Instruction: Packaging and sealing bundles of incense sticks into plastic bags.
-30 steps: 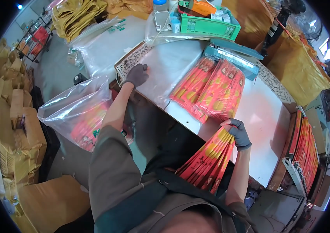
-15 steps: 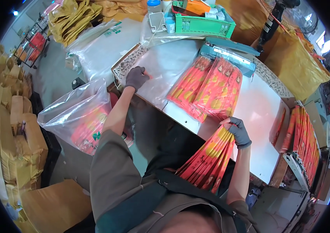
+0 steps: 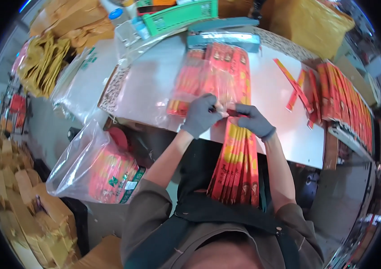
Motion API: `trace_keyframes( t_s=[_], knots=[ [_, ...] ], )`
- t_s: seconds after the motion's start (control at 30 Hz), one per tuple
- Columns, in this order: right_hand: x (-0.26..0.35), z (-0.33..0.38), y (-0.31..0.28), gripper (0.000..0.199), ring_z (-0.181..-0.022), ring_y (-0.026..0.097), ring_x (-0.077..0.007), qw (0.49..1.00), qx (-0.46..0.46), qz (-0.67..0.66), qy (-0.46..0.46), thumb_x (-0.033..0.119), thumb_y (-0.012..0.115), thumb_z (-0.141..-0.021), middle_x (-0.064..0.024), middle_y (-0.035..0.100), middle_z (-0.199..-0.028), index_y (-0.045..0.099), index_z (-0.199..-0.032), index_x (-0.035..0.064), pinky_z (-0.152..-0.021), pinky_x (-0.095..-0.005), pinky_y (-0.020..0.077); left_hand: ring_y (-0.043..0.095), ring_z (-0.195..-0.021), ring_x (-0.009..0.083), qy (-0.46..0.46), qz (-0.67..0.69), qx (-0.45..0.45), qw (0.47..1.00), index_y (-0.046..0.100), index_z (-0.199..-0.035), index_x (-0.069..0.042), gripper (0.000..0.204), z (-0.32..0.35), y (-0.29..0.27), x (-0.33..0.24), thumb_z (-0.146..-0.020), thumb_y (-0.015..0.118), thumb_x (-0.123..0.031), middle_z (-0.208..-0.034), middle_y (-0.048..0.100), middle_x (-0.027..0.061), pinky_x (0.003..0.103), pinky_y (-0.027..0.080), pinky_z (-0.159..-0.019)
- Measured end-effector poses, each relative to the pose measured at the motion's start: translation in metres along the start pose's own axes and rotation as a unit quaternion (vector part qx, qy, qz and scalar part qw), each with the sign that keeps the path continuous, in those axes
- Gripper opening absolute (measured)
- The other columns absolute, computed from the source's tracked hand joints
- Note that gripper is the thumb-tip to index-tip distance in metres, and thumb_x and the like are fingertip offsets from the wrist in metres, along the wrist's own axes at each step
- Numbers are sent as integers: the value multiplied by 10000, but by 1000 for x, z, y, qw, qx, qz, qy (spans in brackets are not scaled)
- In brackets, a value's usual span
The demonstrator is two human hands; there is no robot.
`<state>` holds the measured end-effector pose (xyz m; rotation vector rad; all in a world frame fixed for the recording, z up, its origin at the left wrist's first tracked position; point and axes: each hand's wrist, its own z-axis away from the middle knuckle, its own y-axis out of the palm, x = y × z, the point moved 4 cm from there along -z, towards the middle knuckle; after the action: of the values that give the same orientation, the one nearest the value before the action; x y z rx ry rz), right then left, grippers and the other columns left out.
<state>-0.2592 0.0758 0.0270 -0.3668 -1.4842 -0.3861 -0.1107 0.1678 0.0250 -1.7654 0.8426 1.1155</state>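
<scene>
Both my hands wear grey fingerless gloves and meet at the table's near edge. My right hand (image 3: 254, 121) is closed on the upper end of a bundle of long red-and-yellow printed packets (image 3: 236, 161), which hangs fanned out in front of my body. Beside it, my left hand (image 3: 203, 115) is pinched, its fingertips close to the right hand's. Thin clear plastic film (image 3: 219, 83) reaches up from the left fingers over the packets behind, blurred by motion. Past my hands, stacks of similar packets (image 3: 240, 67) lie in clear plastic against a blue-grey metal device (image 3: 222, 41).
Loose red strips (image 3: 293, 85) lie on the white tabletop (image 3: 273, 134) at right, near a row of upright red packets (image 3: 345, 103). A clear bag (image 3: 80, 157) of packets stands at lower left. Along the back is a green basket (image 3: 181, 18); flat plastic bags (image 3: 80, 80) lie left.
My left hand has moved right, from the table's left corner to beside my right hand. The head view has shifted, bringing the loose strips at right into sight. The right hand still holds the bundle.
</scene>
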Motion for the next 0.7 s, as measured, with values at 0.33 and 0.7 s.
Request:
trace_keyframes(
  t_s=[0.33,0.7],
  knots=[
    [-19,8,-22,154,-814,518,-58,1000,16,23,13,72,633,-775,11,595,-868,626,-912,3,-760,-231,431,617,-786,153,-201,322,83,922,624,-888,-28,88,26,24,15,-846,592,-98,-932,645,56,295,486,-706],
    [-20,30,-38,97,-743,513,-63,999,-38,5,-15,77,605,-779,0,584,-776,604,-828,-6,-707,-235,434,586,-816,98,-4,5,84,996,622,-992,-10,168,21,49,-19,-863,610,-117,-898,615,18,270,508,-718]
  ],
)
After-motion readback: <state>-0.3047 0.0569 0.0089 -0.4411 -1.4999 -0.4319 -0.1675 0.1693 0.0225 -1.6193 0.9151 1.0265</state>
